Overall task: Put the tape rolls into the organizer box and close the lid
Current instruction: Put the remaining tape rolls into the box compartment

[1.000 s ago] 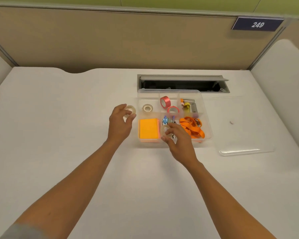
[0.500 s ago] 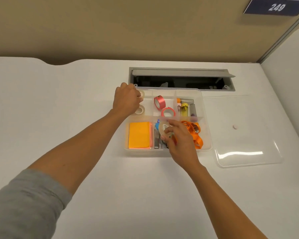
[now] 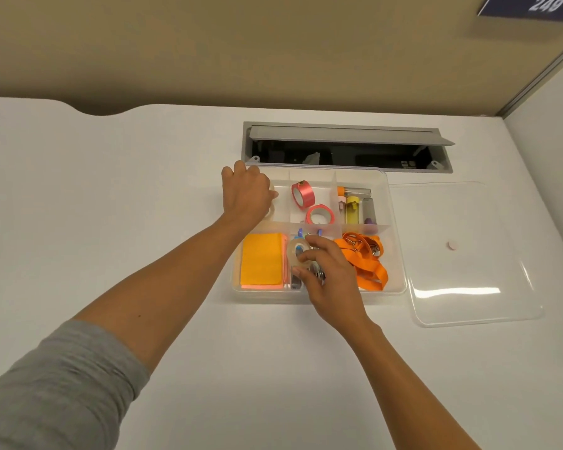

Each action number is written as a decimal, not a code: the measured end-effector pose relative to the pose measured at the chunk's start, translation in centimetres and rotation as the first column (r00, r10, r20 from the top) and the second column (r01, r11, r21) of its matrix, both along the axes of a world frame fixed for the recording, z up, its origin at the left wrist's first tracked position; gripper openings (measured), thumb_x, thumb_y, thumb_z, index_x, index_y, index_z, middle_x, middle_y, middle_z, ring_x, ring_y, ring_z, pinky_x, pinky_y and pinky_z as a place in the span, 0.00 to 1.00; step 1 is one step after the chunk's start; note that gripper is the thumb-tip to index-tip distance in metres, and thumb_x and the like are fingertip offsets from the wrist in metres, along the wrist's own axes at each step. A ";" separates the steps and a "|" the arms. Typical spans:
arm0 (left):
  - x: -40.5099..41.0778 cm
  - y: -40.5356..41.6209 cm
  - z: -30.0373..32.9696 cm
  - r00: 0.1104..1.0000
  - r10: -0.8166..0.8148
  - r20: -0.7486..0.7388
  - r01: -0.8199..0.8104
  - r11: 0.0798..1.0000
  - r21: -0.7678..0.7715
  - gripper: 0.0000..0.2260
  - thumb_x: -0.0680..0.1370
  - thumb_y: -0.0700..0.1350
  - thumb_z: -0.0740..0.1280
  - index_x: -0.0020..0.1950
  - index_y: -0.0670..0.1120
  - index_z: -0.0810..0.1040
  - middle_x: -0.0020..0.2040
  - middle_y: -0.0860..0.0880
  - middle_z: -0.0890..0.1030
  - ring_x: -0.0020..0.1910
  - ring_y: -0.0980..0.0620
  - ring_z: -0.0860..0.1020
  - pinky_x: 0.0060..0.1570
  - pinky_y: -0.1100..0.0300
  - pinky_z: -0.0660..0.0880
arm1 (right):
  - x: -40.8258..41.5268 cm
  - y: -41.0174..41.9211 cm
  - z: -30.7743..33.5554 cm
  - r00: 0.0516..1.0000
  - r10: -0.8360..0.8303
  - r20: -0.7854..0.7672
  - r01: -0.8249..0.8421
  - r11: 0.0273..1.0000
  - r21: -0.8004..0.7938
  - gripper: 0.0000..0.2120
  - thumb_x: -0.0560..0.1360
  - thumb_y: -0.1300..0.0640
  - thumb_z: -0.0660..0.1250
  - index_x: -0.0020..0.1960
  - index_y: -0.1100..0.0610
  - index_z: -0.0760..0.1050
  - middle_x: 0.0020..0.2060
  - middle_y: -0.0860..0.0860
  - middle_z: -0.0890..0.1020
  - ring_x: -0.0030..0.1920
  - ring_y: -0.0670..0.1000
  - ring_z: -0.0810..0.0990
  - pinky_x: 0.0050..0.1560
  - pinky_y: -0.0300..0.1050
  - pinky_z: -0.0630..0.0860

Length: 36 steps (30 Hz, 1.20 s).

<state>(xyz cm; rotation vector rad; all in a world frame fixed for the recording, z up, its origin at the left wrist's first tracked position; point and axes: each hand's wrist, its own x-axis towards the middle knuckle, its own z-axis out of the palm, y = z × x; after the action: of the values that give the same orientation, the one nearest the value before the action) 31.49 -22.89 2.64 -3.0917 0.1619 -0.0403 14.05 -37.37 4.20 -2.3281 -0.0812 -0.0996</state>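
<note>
Both hands are staying put; right hand (image 3: 330, 280) is pinching the light, stiff clear tape roll (image 3: 298, 254) by its rim, left hand (image 3: 247, 194) is hiding its grip.

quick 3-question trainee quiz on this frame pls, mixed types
1. True or false: the clear lid is already on the organizer box.
2. Which item does the right hand hold? A) pink tape roll B) clear tape roll C) orange strap
3. Fill in: the two pink tape rolls lie in the back ___ compartment.

Key
1. False. The lid lies flat on the table, to the right of the box.
2. B. The clear tape roll is pinched over the front middle compartment.
3. Middle. The left hand is over the back left one.
</note>
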 end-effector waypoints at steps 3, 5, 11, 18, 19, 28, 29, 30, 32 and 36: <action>0.0 -0.2 0.0 1.000 0.010 -0.008 -0.010 1.000 0.021 0.19 0.75 0.61 0.63 0.52 0.47 0.82 0.53 0.46 0.81 0.55 0.46 0.72 0.53 0.50 0.66 | 0.1 0.4 0.0 1.000 -0.012 0.002 0.012 0.999 0.034 0.09 0.72 0.61 0.72 0.52 0.58 0.79 0.63 0.54 0.76 0.63 0.51 0.72 0.57 0.27 0.63; -0.1 -0.2 -0.2 1.000 0.024 -0.013 -0.024 1.000 0.014 0.19 0.75 0.61 0.64 0.51 0.47 0.82 0.53 0.46 0.81 0.56 0.46 0.72 0.53 0.50 0.66 | 0.0 0.8 -0.1 1.000 -0.014 0.007 0.014 0.998 0.055 0.09 0.72 0.60 0.72 0.52 0.58 0.78 0.63 0.54 0.76 0.63 0.51 0.72 0.57 0.28 0.64; -0.6 -0.9 -0.8 0.999 0.043 -0.006 -0.043 0.998 -0.035 0.19 0.74 0.60 0.66 0.50 0.45 0.82 0.53 0.45 0.81 0.55 0.45 0.73 0.52 0.50 0.66 | -0.7 1.4 -0.6 0.999 -0.036 -0.031 0.037 0.998 0.048 0.08 0.73 0.57 0.72 0.51 0.57 0.79 0.63 0.52 0.76 0.63 0.50 0.72 0.55 0.25 0.61; -0.5 -1.0 -1.0 0.996 0.091 -0.008 -0.092 0.991 -0.100 0.19 0.74 0.60 0.66 0.48 0.45 0.81 0.52 0.44 0.81 0.55 0.45 0.74 0.53 0.48 0.67 | -0.3 1.4 -0.4 0.998 -0.054 -0.016 0.055 0.996 0.063 0.09 0.73 0.56 0.72 0.52 0.56 0.79 0.63 0.52 0.76 0.62 0.48 0.71 0.53 0.19 0.61; -0.4 -1.0 -1.0 0.995 0.096 -0.019 -0.097 0.990 -0.107 0.19 0.73 0.60 0.66 0.48 0.45 0.81 0.53 0.44 0.81 0.56 0.45 0.73 0.54 0.48 0.67 | -0.2 1.4 -0.4 0.998 -0.056 -0.013 0.056 0.996 0.065 0.09 0.73 0.56 0.72 0.52 0.56 0.79 0.63 0.52 0.76 0.62 0.46 0.71 0.52 0.19 0.61; -0.7 0.6 0.5 0.989 -0.139 0.053 0.147 0.960 -0.239 0.13 0.73 0.53 0.70 0.55 0.50 0.81 0.59 0.45 0.79 0.59 0.44 0.73 0.55 0.50 0.70 | 0.8 1.1 -0.3 0.998 -0.057 0.021 0.055 0.995 0.079 0.08 0.73 0.56 0.72 0.50 0.56 0.79 0.62 0.52 0.77 0.60 0.42 0.68 0.51 0.18 0.62; -0.7 1.0 0.7 0.978 -0.209 0.024 0.210 0.954 -0.215 0.12 0.73 0.51 0.71 0.55 0.51 0.81 0.59 0.45 0.78 0.59 0.44 0.72 0.55 0.50 0.70 | 0.8 1.1 -0.3 0.998 -0.053 0.020 0.051 0.996 0.079 0.08 0.72 0.57 0.72 0.50 0.56 0.79 0.62 0.52 0.77 0.60 0.42 0.68 0.52 0.18 0.61; -0.6 1.3 1.0 0.964 -0.267 -0.018 0.259 0.947 -0.190 0.13 0.72 0.50 0.72 0.56 0.52 0.81 0.59 0.45 0.78 0.59 0.44 0.72 0.55 0.50 0.69 | 0.8 1.1 -0.3 0.999 -0.047 0.019 0.046 0.996 0.082 0.08 0.73 0.57 0.72 0.50 0.57 0.79 0.62 0.52 0.77 0.60 0.42 0.68 0.52 0.18 0.61; -0.6 1.7 1.3 0.939 -0.329 -0.102 0.311 0.936 -0.162 0.15 0.72 0.48 0.72 0.58 0.53 0.80 0.59 0.45 0.77 0.60 0.44 0.71 0.57 0.50 0.69 | 0.8 1.2 -0.2 0.999 -0.043 0.013 0.041 0.995 0.089 0.08 0.73 0.57 0.72 0.50 0.56 0.79 0.63 0.52 0.76 0.60 0.42 0.68 0.53 0.18 0.61; -0.9 1.5 1.2 0.899 -0.411 -0.152 0.399 0.911 -0.102 0.14 0.75 0.47 0.68 0.60 0.53 0.79 0.59 0.45 0.77 0.58 0.44 0.71 0.57 0.51 0.68 | 0.8 1.3 0.1 0.998 -0.055 0.022 0.053 0.994 0.096 0.08 0.73 0.56 0.71 0.51 0.56 0.79 0.63 0.52 0.76 0.60 0.42 0.68 0.52 0.18 0.61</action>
<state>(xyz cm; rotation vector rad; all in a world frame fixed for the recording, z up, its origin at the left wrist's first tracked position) 30.58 -21.35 3.88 -3.0638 0.8268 0.2095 14.89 -36.04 4.26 -2.2338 -0.0253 -0.1556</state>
